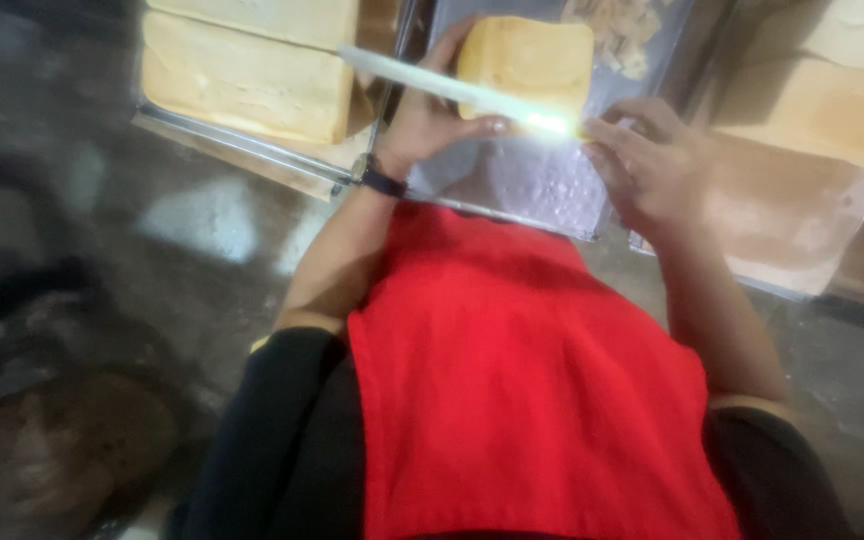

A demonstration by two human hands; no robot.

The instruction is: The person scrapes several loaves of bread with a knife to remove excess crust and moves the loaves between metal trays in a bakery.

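At the far left a big pale loaf (247, 80) lies on a metal tray (252, 150), untouched and cut off by the top edge. Just right of it the left hand (427, 115), a dark watch (380, 180) on its wrist, is wrapped around the near left side of a smaller yellow block of bread (532, 60) that stands on the middle tray (542, 190). A long pale knife (452, 90) runs across from far left to near right, passing over the left fingers and the near edge of the block.

The right hand (647, 160) sits at the knife's near right end, fingers curled together; glare blots out the spot where blade meets hand, so I cannot tell whether it clamps the handle or only rests beside it.

The risk, as I judge it, is the blade lying so close to the left thumb and fingers: a slip or a skewed stroke could nick them, or the soft block could squash and tear. Crumbs on the tray could let the block slide.

At the right, more loaves (822, 100) are blurred and cropped. Scraps (617, 35) at the far end of the tray are too blurry to identify. The red apron (532, 390) hides the tray's near edge.
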